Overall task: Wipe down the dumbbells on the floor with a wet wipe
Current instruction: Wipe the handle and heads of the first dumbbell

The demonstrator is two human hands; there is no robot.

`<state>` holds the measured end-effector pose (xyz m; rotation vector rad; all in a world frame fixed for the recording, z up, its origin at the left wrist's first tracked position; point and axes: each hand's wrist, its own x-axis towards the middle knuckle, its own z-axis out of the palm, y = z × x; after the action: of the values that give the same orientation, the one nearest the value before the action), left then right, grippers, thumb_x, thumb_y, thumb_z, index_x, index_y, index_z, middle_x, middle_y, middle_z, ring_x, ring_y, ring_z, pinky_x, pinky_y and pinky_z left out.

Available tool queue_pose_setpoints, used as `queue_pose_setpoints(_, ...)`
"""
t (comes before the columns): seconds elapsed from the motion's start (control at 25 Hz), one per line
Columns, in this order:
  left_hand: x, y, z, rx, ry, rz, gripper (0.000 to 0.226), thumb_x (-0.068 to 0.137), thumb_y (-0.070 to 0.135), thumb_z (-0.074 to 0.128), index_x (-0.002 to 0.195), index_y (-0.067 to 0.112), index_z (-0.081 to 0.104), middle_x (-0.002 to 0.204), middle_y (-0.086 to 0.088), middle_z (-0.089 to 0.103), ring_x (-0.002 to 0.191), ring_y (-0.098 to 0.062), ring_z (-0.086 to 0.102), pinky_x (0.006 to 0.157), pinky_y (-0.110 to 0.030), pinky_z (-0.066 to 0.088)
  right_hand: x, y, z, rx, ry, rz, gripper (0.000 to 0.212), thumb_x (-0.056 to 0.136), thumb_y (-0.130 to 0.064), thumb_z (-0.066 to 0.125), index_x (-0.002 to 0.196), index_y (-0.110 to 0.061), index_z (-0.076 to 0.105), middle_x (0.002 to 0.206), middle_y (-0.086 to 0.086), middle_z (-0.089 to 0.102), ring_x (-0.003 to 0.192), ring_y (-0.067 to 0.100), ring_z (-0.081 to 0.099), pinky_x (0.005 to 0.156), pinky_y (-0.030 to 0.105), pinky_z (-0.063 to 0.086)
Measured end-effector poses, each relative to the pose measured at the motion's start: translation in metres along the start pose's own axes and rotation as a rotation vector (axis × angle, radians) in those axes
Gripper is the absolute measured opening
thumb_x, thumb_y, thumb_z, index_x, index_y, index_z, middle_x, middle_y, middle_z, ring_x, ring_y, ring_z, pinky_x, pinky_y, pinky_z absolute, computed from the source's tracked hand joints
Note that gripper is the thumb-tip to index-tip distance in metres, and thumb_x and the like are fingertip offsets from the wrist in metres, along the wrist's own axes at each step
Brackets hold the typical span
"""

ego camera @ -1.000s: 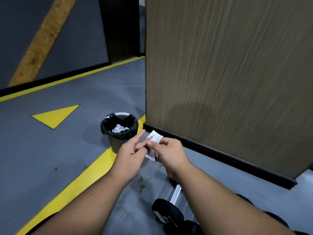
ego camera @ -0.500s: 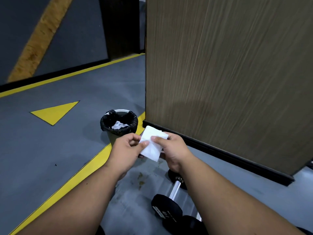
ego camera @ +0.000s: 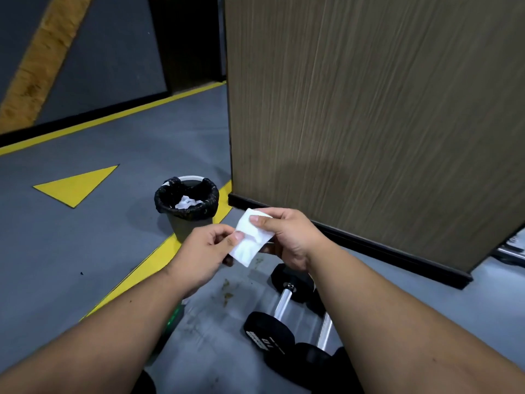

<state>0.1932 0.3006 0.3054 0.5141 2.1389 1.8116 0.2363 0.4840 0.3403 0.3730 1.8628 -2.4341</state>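
A white wet wipe (ego camera: pixel 250 240) is stretched between both hands at mid-frame. My left hand (ego camera: pixel 204 248) pinches its lower left edge with thumb and fingers. My right hand (ego camera: pixel 287 237) pinches its upper right corner. Below the hands, black dumbbells with chrome handles lie on the grey floor: one (ego camera: pixel 279 305) is seen end to end, a second (ego camera: pixel 324 334) is partly hidden under my right forearm.
A small bin (ego camera: pixel 186 220) with a black liner and crumpled white wipes inside stands just beyond my left hand, on the yellow floor line (ego camera: pixel 142 268). A wood-grain panel (ego camera: pixel 369 123) rises on the right. A green item (ego camera: pixel 174 317) peeks out under my left forearm.
The wipe went from a small folded piece to a wider, opened sheet held between both hands. The hands have drawn slightly apart.
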Motion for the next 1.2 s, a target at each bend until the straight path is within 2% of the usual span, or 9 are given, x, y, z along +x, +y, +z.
queue_pose_setpoints(0.2, 0.009, 0.005, 0.01, 0.08, -0.071, 0.014, 0.026, 0.09, 0.034, 0.075, 0.087, 0.009, 0.077, 0.076, -0.007, 0.07, 0.069, -0.018, 0.058, 0.066, -0.035, 0.049, 0.0, -0.016, -0.035, -0.178, -0.026, 0.111, 0.022, 0.1, -0.014, 0.07, 0.079, -0.007, 0.064, 0.083, 0.018, 0.071, 0.075, 0.029, 0.07, 0.07, 0.039, 0.062)
queue_pose_setpoints(0.44, 0.028, -0.057, 0.062, 0.085, -0.001, -0.05, 0.025, 0.098, 0.029, 0.07, 0.081, 0.01, 0.071, 0.066, -0.001, 0.056, 0.054, -0.005, 0.046, 0.053, -0.018, 0.039, 0.031, 0.01, -0.089, -0.027, 0.002, 0.239, 0.02, 0.106, -0.01, 0.059, 0.086, -0.006, 0.062, 0.087, 0.017, 0.075, 0.078, 0.023, 0.077, 0.073, 0.038, 0.067)
queue_pose_setpoints(0.6, 0.037, -0.15, 0.086, 0.304, -0.005, -0.216, 0.027, 0.08, 0.035, 0.088, 0.099, 0.025, 0.072, 0.091, 0.008, 0.07, 0.08, -0.007, 0.064, 0.08, -0.024, 0.052, 0.066, 0.073, -0.163, -0.162, 0.367, 0.268, 0.013, 0.102, -0.007, 0.066, 0.09, -0.006, 0.062, 0.096, 0.024, 0.07, 0.079, 0.028, 0.072, 0.084, 0.048, 0.063)
queue_pose_setpoints(0.76, 0.048, -0.231, 0.104, 0.869, -0.258, -0.393, 0.104, 0.071, 0.073, 0.071, 0.154, 0.018, 0.039, 0.158, -0.003, 0.034, 0.15, -0.024, 0.03, 0.121, -0.029, 0.024, 0.099, 0.142, -0.196, -0.338, 0.808, 0.023, 0.012, 0.103, -0.015, 0.066, 0.095, -0.008, 0.061, 0.082, 0.016, 0.07, 0.069, 0.015, 0.067, 0.071, 0.027, 0.057)
queue_pose_setpoints(0.84, 0.045, -0.256, 0.11, 0.833, -0.348, -0.586, 0.144, 0.06, 0.083, 0.074, 0.164, 0.011, 0.006, 0.171, -0.009, 0.0, 0.159, -0.031, 0.0, 0.126, -0.036, 0.009, 0.11, 0.182, -0.178, -0.449, 0.72, -0.063, 0.011, 0.103, -0.014, 0.065, 0.095, -0.01, 0.059, 0.07, 0.008, 0.063, 0.051, 0.004, 0.051, 0.053, 0.018, 0.044)
queue_pose_setpoints(0.92, 0.037, -0.273, 0.116, 0.571, -0.295, -0.699, 0.175, 0.031, 0.093, 0.074, 0.162, 0.008, -0.006, 0.17, -0.011, -0.004, 0.159, -0.026, 0.002, 0.126, -0.034, 0.015, 0.123, 0.232, -0.16, -0.476, 0.6, 0.01, 0.012, 0.102, -0.014, 0.067, 0.093, -0.014, 0.06, 0.072, 0.007, 0.066, 0.057, 0.008, 0.054, 0.053, 0.019, 0.043)
queue_pose_setpoints(1.04, 0.036, -0.29, 0.116, 0.462, -0.203, -0.679, 0.172, 0.025, 0.08, 0.082, 0.16, 0.011, 0.0, 0.163, -0.005, 0.01, 0.155, -0.018, 0.015, 0.122, -0.026, 0.023, 0.147, 0.272, -0.149, -0.389, 0.668, 0.148, 0.008, 0.104, -0.014, 0.063, 0.097, -0.012, 0.059, 0.083, 0.006, 0.068, 0.077, 0.021, 0.062, 0.062, 0.018, 0.045)
queue_pose_setpoints(1.12, 0.04, -0.292, 0.108, 0.439, -0.197, -0.67, 0.169, 0.033, 0.068, 0.094, 0.16, 0.009, 0.0, 0.162, -0.006, 0.016, 0.155, -0.017, 0.016, 0.12, -0.022, 0.022, 0.148, 0.273, -0.147, -0.507, 0.633, -0.097, 0.011, 0.105, -0.015, 0.061, 0.097, -0.021, 0.057, 0.089, -0.004, 0.069, 0.078, 0.009, 0.062, 0.068, 0.011, 0.045)
queue_pose_setpoints(1.2, 0.042, -0.291, 0.106, 0.445, -0.212, -0.657, 0.173, 0.034, 0.067, 0.097, 0.161, 0.007, -0.004, 0.163, -0.005, 0.013, 0.156, -0.017, 0.011, 0.12, -0.022, 0.018, 0.139, 0.285, -0.149, -0.814, 0.333, -0.296, 0.01, 0.105, -0.017, 0.057, 0.113, -0.018, 0.063, 0.112, -0.005, 0.074, 0.095, -0.001, 0.066, 0.086, 0.004, 0.046)
